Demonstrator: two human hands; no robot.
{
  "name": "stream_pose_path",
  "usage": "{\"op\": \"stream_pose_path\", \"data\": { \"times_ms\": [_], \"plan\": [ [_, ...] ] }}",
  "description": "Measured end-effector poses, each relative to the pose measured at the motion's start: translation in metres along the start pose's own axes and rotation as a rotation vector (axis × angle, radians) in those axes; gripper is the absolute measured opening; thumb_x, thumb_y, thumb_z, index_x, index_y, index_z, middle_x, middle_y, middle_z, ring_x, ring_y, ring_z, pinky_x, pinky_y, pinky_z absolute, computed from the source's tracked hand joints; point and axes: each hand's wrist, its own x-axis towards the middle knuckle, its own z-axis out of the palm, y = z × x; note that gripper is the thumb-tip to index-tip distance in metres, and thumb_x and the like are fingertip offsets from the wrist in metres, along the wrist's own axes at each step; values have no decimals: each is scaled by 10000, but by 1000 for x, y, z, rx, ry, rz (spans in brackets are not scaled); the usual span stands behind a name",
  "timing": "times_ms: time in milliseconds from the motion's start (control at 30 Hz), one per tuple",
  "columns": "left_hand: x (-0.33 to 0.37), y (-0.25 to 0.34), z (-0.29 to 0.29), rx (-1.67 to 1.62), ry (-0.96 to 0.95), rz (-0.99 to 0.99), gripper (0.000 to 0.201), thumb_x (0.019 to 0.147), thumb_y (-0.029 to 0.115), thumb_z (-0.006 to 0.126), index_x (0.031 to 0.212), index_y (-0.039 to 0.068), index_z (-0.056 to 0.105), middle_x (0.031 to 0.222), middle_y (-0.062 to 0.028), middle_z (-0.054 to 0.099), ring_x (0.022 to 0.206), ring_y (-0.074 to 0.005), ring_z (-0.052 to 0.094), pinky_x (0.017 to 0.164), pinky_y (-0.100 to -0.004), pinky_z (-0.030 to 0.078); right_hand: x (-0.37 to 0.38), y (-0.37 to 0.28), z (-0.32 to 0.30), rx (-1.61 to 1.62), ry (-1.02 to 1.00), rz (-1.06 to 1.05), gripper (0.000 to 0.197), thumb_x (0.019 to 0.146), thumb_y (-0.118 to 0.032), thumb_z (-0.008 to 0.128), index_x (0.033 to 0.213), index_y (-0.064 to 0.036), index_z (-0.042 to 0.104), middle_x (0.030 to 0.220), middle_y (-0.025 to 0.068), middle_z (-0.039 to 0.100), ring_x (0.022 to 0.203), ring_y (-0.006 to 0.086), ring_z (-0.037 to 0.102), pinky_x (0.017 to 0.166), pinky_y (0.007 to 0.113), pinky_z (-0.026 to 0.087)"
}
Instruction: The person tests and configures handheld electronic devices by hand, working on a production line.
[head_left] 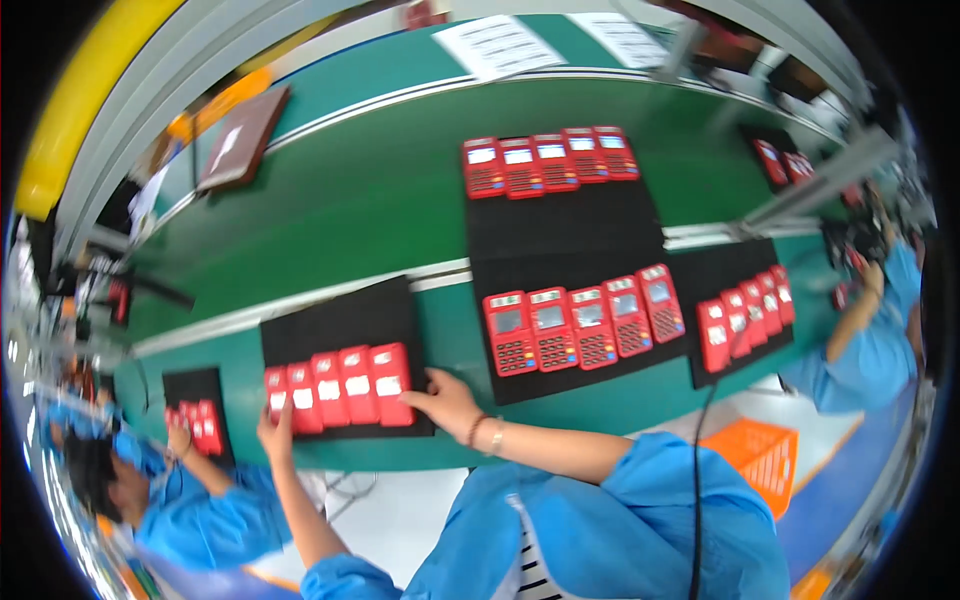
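Several red handheld card payment terminals (331, 388) lie face down side by side on a black mat (345, 314), their backs bearing white labels. At the left end of this row, my left hand (276, 436) pinches the lower part of the leftmost terminal (276, 385). My right hand (450, 404) is at the opposite end, its thumb touching the edge of the rightmost terminal (391, 372) and its fingers stretched apart from the thumb. Further right, a second row of red terminals (588, 328) lies face up, showing screens and keypads.
Beyond, face-up terminals with lit screens (550, 162) rest on a long black mat (565, 225) across the green bench. Co-workers in blue sit at left (205, 510) and right (862, 350), near more terminals. An orange crate (757, 455) stands below; a dark cable (697, 480) hangs in front.
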Motion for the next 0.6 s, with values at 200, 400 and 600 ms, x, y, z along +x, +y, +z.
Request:
{"op": "stream_pose_path", "data": {
  "times_ms": [200,400,600],
  "plan": [
    [-52,100,-8,-549,-356,-163,471,843,149,665,1269,-11,540,1168,-117,641,1036,-203,634,920,-330,503,-23,-28,-59,157,-83,-71,562,756,-319,824,1124,56,625,1048,143,702,965,182,666,874,322,517],
    [-132,220,74,-725,-683,-40,718,693,128,829,1309,16,476,1154,-124,635,1049,-233,632,935,-380,509,-105,-61,-220,15,260,-201,742,685,-218,877,1258,81,515,1176,148,641,1060,183,622,940,327,507],
    [-126,274,183,-353,-845,123,706,741,203,834,1300,-37,476,1178,-149,615,982,-214,643,888,-339,516,-102,-44,-348,-503,436,-52,669,727,-235,850,1228,96,554,1109,180,653,1033,235,641,909,331,511]
  ]
}}
